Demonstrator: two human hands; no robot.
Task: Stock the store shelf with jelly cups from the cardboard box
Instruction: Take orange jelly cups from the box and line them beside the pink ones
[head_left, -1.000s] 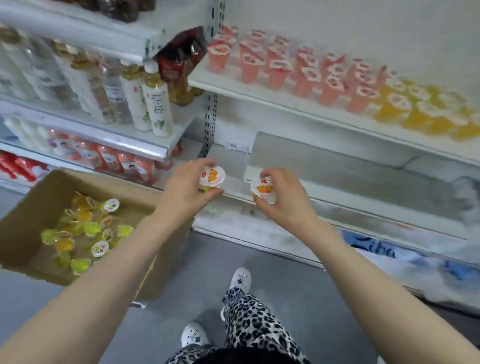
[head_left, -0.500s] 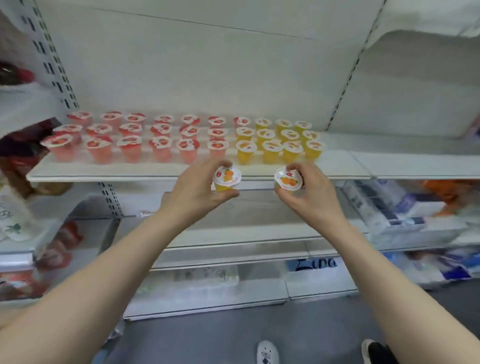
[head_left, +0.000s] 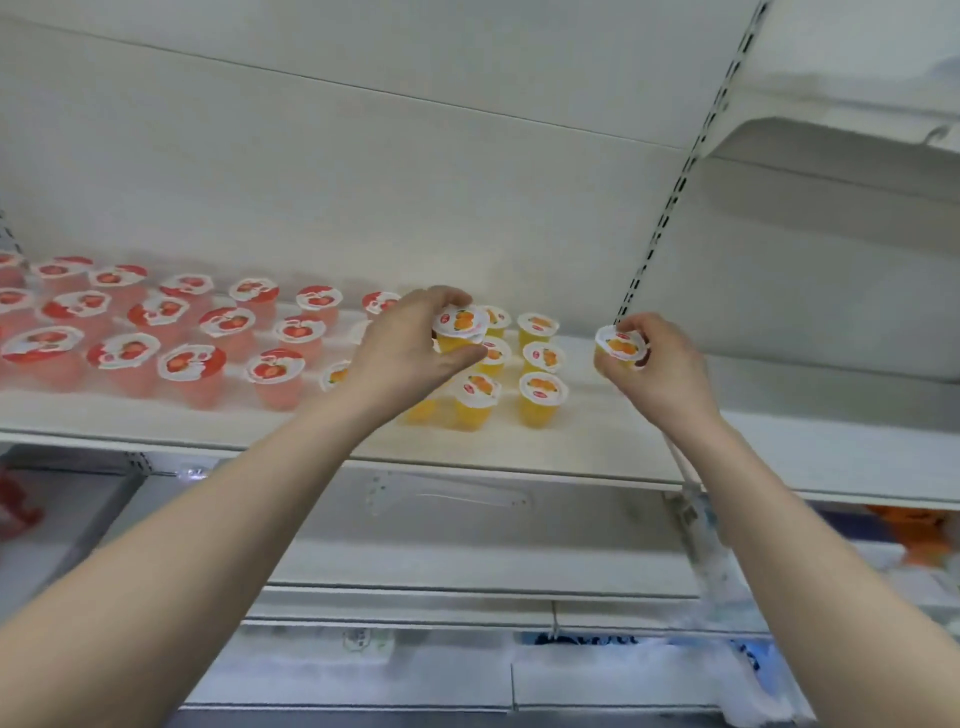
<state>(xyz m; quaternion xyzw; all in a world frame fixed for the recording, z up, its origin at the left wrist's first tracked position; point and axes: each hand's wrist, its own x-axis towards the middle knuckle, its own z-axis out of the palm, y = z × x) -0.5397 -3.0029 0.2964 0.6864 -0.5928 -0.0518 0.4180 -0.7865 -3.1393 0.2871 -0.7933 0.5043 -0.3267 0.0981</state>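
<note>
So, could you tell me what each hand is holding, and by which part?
The left hand grips one orange jelly cup by its sides just under the lid; the right hand holds a second orange jelly cup likewise.

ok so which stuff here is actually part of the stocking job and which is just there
In the job:
left hand holding an orange jelly cup
right hand holding a second orange jelly cup
shelved orange cups
white shelf

Just there:
red jelly cups, already shelved
slotted upright
blurry goods below
</note>
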